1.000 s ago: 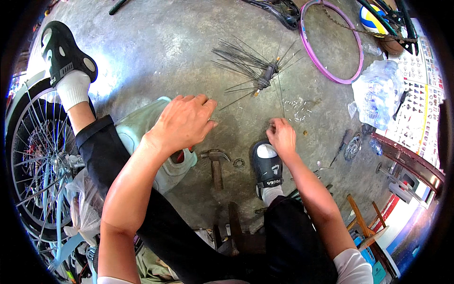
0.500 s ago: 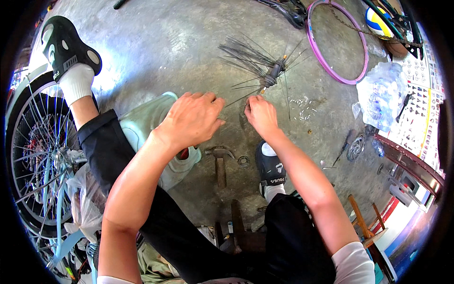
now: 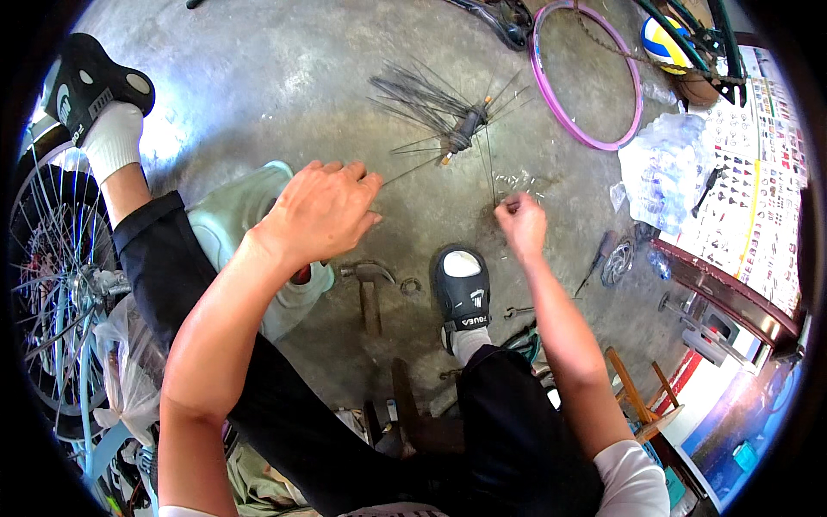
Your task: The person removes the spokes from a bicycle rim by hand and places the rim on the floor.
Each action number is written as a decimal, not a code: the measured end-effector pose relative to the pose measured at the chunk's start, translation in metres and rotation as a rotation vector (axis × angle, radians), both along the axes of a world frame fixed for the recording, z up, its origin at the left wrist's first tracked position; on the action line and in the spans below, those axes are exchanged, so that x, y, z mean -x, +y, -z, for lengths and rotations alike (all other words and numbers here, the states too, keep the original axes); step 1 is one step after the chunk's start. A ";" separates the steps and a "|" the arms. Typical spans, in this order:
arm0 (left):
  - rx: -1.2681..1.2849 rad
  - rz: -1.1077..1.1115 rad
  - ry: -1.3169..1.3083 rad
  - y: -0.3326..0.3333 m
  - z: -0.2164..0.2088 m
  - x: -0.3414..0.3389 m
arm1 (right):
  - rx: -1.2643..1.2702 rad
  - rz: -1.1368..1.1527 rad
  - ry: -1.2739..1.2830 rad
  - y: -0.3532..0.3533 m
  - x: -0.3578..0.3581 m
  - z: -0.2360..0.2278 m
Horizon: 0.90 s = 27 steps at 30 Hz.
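A dark bicycle hub (image 3: pixel 465 129) with many loose thin spokes (image 3: pixel 412 86) fanned around it lies on the concrete floor in front of me. My right hand (image 3: pixel 523 227) is closed in a pinch at the near end of one spoke (image 3: pixel 491 168) pointing toward me. My left hand (image 3: pixel 327 211) hovers back up, left of the hub, its fingers curled. Another spoke's tip reaches close to its fingertips; what lies under the palm is hidden. Several tiny silvery pieces (image 3: pixel 520 179) are scattered just beyond my right hand.
A pale green plastic container (image 3: pixel 211 228) stands beside my left leg, near a bicycle wheel (image 3: pixel 60 293). A hammer (image 3: pixel 369 297) lies between my feet. Rightward are a purple rim (image 3: pixel 543 73), clear plastic bag (image 3: pixel 659 172), screwdriver (image 3: pixel 599 258) and brake disc (image 3: pixel 618 261).
My right hand has moved from beside the hub's near end rightward and nearer me, to the spoke's end. The left hand keeps its curled pose. My view has shifted slightly right.
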<state>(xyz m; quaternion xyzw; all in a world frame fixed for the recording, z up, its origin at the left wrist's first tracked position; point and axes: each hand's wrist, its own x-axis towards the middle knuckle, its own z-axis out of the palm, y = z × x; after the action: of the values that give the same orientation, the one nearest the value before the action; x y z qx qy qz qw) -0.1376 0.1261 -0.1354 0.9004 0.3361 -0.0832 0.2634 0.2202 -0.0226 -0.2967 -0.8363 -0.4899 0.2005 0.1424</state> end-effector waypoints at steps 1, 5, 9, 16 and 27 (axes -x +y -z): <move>0.004 0.005 0.009 -0.001 0.001 0.000 | 0.027 0.025 -0.035 0.004 -0.009 -0.003; 0.013 0.017 0.009 -0.001 0.004 -0.003 | 0.042 -0.009 -0.114 0.019 -0.037 0.001; 0.027 0.014 0.034 0.001 0.005 -0.002 | -0.063 -0.030 -0.096 0.012 -0.045 0.004; 0.012 0.014 0.054 0.003 -0.001 -0.004 | 0.002 -0.147 -0.059 -0.074 -0.040 -0.015; 0.023 0.041 0.039 -0.001 0.000 -0.006 | 0.156 -0.318 -0.116 -0.108 -0.014 -0.001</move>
<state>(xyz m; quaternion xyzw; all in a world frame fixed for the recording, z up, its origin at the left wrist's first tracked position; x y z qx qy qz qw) -0.1317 0.1247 -0.1353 0.9022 0.3215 -0.1103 0.2654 0.2340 -0.1308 -0.2952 -0.7669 -0.6065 0.2094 0.0153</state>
